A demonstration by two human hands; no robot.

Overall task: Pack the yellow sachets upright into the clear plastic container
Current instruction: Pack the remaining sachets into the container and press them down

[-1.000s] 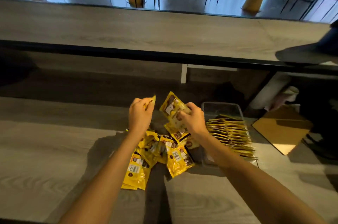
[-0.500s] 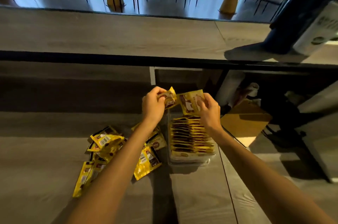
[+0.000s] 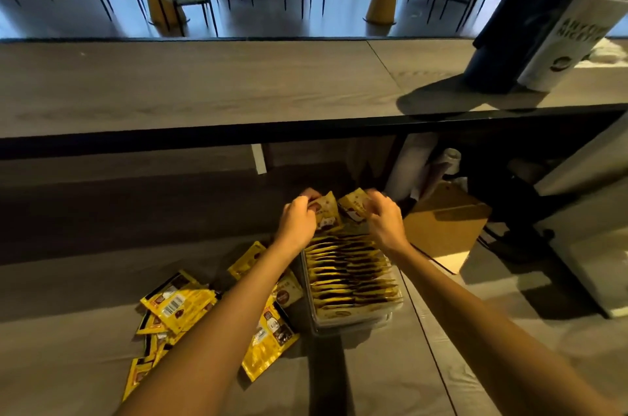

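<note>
– Sachets [image 3: 327, 215] in hand, two of them; where do they sit against the clear container [image 3: 353, 319]?
– Both are over its far end; the left hand [image 3: 295, 223] pinches the left sachet [image 3: 328, 211] by its edge; the right hand [image 3: 385, 223], a little blurred, pinches the right sachet [image 3: 353, 206] just beside it; both faces are turned toward the camera, roughly upright.
– And the box itself?
– It stands on the grey counter [image 3: 373, 375], below the hands and nearer the body; its long axis runs away from the person; the packed row [image 3: 350, 274] stands on edge across that axis, from the near wall almost to the far end.
– So the free slot?
– At the far end, I judge, right beneath the held pair; the hands hide whether there is a gap.
– Which hand is nearer?
– Much the same; the right is over the container's right side, the left over its left wall; the left is closer to the loose pile [image 3: 180, 305], lying flat on the counter just left of the container.
– So the move?
– Straight down, I'd guess; faces kept parallel to the row.
</note>
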